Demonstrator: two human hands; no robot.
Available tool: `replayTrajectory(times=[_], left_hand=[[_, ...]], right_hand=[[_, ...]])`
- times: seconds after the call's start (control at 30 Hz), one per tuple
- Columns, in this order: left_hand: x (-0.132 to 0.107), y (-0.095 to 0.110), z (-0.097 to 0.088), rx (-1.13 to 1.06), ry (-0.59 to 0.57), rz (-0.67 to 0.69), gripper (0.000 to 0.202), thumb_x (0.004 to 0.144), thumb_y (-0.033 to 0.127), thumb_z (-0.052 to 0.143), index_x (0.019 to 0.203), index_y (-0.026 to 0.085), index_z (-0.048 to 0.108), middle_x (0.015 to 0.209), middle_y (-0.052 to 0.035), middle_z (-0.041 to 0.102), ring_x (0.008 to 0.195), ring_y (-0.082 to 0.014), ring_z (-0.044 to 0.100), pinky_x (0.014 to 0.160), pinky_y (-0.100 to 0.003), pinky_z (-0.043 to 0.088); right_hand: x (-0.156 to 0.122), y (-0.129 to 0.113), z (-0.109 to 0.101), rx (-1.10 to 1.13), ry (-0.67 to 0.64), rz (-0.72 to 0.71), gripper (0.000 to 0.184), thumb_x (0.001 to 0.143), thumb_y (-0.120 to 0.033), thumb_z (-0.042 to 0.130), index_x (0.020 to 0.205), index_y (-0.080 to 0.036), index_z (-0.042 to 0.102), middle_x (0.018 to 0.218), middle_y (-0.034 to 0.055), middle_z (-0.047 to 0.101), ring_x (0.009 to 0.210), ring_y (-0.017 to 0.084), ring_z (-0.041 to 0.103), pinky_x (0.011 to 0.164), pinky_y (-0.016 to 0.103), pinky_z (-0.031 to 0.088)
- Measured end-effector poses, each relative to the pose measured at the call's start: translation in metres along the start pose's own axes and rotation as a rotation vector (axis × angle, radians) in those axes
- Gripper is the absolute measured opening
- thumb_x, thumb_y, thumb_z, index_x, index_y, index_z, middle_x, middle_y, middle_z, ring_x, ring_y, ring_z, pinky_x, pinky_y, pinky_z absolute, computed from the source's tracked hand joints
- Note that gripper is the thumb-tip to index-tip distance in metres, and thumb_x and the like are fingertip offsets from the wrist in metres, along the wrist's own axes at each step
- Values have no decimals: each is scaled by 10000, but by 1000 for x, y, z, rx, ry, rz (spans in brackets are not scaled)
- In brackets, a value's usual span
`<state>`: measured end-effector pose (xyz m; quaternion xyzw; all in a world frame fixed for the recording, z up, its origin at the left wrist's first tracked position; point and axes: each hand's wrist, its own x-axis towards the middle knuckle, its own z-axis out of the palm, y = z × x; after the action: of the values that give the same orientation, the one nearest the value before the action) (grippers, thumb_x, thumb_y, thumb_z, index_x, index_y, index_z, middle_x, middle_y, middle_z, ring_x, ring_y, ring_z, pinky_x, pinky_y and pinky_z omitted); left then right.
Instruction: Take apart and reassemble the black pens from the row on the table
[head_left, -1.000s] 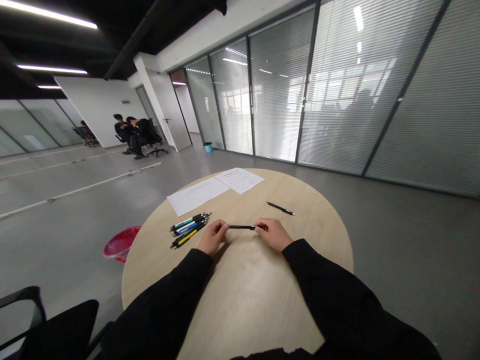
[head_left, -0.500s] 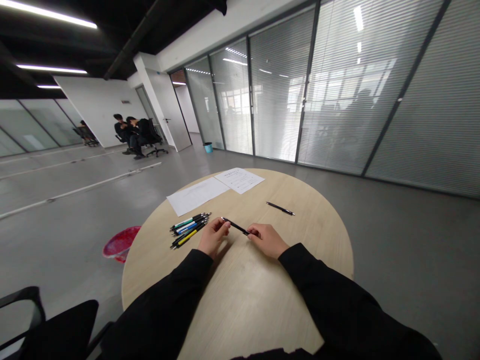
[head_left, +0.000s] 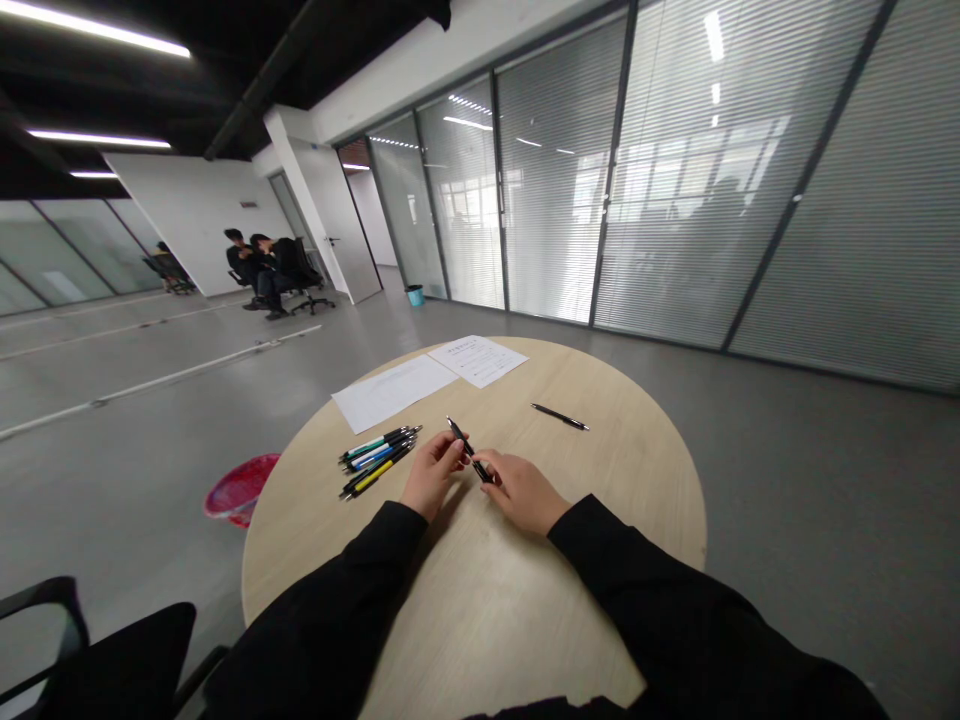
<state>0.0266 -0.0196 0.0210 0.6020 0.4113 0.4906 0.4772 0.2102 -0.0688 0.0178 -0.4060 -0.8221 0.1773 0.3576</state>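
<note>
Between my two hands a black pen (head_left: 475, 461) slants over the table, its silver tip pointing up and away to the left. My left hand (head_left: 435, 468) pinches it along the upper part with thumb and fingers. The fingers of my right hand (head_left: 521, 488) are closed on the lower end. A pile of pens (head_left: 379, 462) with black, teal, blue, white and yellow barrels lies left of my left hand. Beyond my right hand a second black pen (head_left: 560, 416) rests alone on the wood.
Two printed paper sheets (head_left: 395, 392) lie at the far side of the round wooden table (head_left: 622, 440). On the floor to the left stands a red basin (head_left: 244, 488), and a black chair (head_left: 112, 660) is at the lower left. Seated people (head_left: 262, 265) are in the background.
My right hand has moved left, closer to my left hand. The pen between them has turned to a steeper slant, and my left hand now grips further along it.
</note>
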Motion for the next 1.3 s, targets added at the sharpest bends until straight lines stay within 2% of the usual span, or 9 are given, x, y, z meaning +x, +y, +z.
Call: replayTrajectory(times=[0.07,0.2,0.37,0.63,1.3], left_hand=[[0,0,-1,3,7,5,430,786,520,667,1004,151,644,746,-20,638,650,-138,581,628,-264,459],[1,5,-1,35,-11,25,410,810,504,648,1038,164,649,739,-9,621,652,-137,568,615,-254,440],[-1,15,2,85,-60,39,378,831,486,628,1019,159,643,861,-62,670,734,-159,586,645,-259,445],[-5,22,13,135,-88,91,347,853,485,606,973,160,617,819,-47,676,669,-139,547,601,-245,398],[-9,19,10,130,-113,99,306,861,455,609,945,161,610,822,-47,680,665,-136,548,619,-254,421]], right_hand=[[-1,-2,2,-52,-36,-65,435,844,-113,585,1264,-212,531,1062,63,640,954,195,579,868,303,415],[-2,-3,5,-166,-85,-106,376,852,-102,554,1209,-217,585,1026,60,611,962,195,564,868,302,413],[-2,-4,6,-261,-84,-137,305,868,-126,540,1156,-196,611,988,72,607,931,199,550,843,310,404],[-2,-3,9,-301,-60,-155,206,871,-144,564,1066,-184,618,927,67,630,879,197,556,795,300,389],[-3,-2,8,-321,-99,-163,189,876,-121,540,1026,-192,631,889,56,642,840,186,571,776,295,377]])
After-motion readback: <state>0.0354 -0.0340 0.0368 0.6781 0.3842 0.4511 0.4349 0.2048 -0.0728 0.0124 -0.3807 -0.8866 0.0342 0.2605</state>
